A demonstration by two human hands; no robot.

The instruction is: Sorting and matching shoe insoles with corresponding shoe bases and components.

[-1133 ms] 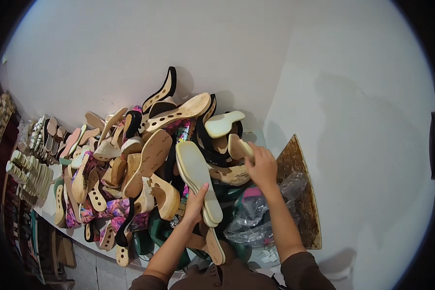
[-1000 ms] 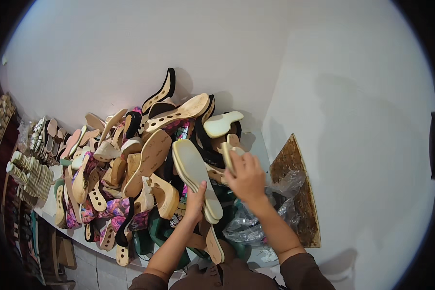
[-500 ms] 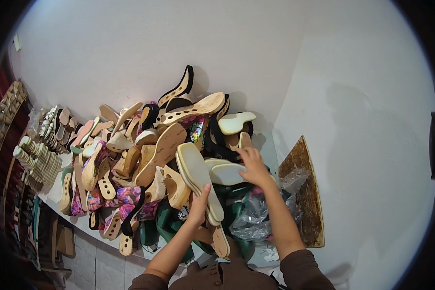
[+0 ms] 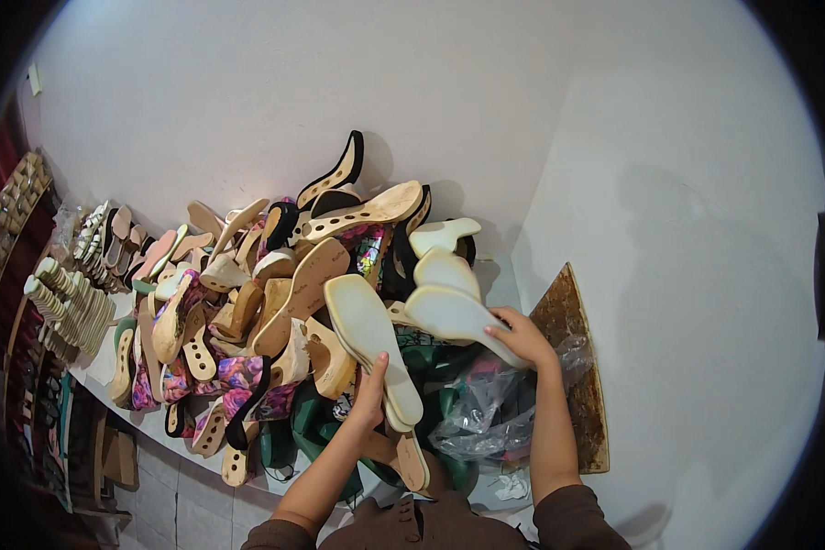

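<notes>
My left hand (image 4: 370, 400) is closed round a small stack of pale cream shoe insoles (image 4: 368, 330), which stand tilted with their broad ends up. My right hand (image 4: 521, 339) grips the narrow end of another cream insole (image 4: 449, 310), thumb on top. A further cream insole (image 4: 447, 269) shows just behind that one; I cannot tell if it is held too. Beyond them, one more pale insole (image 4: 445, 236) rests on the pile. A tan wooden-looking sole (image 4: 412, 460) pokes out below my left hand.
A heap of wedge soles (image 4: 316, 284), some wrapped in floral fabric, covers the table. Crumpled clear plastic (image 4: 486, 426) lies by my right forearm, near a brown board (image 4: 573, 367) leaning against the wall. Striped soles (image 4: 78, 307) are stacked at left, beside shelves (image 4: 14, 211).
My right hand has taken hold of a cream insole and drawn it up and slightly right, off the heap. The left hand keeps its stack, shifted slightly left and turned more face-up.
</notes>
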